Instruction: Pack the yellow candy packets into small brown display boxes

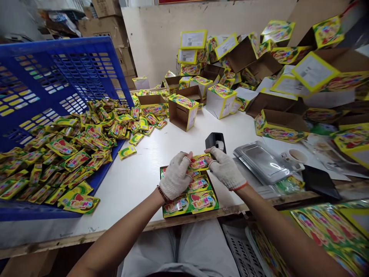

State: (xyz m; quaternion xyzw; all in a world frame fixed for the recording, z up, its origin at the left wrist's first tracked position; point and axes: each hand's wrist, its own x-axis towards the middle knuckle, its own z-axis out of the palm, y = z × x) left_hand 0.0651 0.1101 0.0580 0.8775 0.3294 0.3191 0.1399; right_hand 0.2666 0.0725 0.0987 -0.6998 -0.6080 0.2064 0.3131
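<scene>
Both my hands wear white knit gloves with open fingertips. My left hand (176, 176) and my right hand (225, 168) pinch the two ends of a yellow-green TWINS candy packet (198, 162), held just above a flat batch of the same packets (201, 200) laid in rows near the table's front edge. A big heap of loose packets (83, 142) spills from a tipped blue plastic crate (43, 88) at the left.
A small black device (215, 141) stands behind my hands. Open yellow cartons (182, 110) and a tall pile of cartons (259, 65) fill the back and right. Clear plastic trays (261, 161), a cup (295, 157) and a dark pad (319, 181) lie at right.
</scene>
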